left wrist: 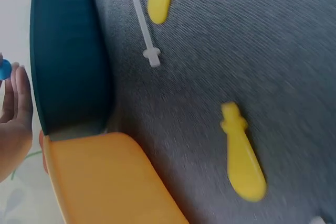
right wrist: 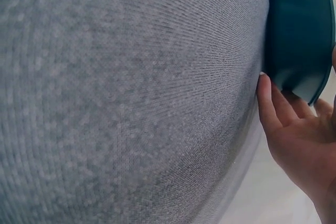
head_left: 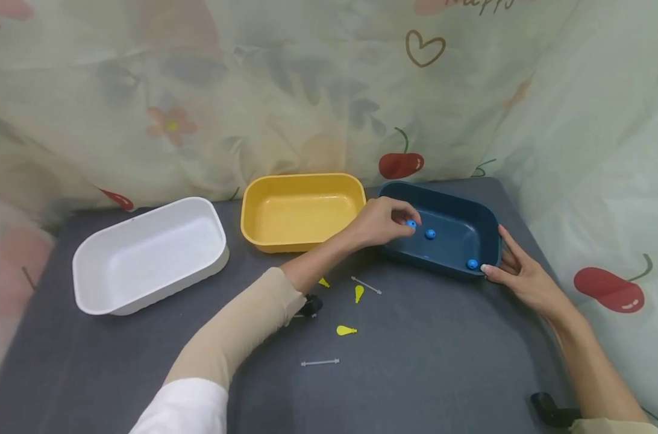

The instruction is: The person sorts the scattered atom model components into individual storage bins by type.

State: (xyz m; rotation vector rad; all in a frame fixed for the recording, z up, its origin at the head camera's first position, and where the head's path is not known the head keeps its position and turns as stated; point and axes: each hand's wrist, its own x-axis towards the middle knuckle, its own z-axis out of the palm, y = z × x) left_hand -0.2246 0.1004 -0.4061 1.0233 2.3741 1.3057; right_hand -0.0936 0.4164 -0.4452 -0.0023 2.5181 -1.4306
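My left hand [head_left: 384,223] reaches over the near left side of a dark blue tray [head_left: 443,259] and pinches a small blue bead [head_left: 411,223] between thumb and fingers. In the left wrist view the same bead [left wrist: 4,70] shows at the fingertips. Inside the tray lie two more blue beads, one near the middle [head_left: 430,234] and one by the near right corner [head_left: 472,264]. My right hand [head_left: 524,280] grips the tray's right end, its thumb at the near corner and fingers along the outer wall, as the right wrist view also shows.
A yellow tray [head_left: 302,247] stands left of the blue one, and a white tray [head_left: 150,295] farther left. Several yellow bulb-shaped pieces [head_left: 346,330] and thin pale rods [head_left: 320,362] lie on the grey cloth. A patterned curtain [head_left: 307,90] hangs behind.
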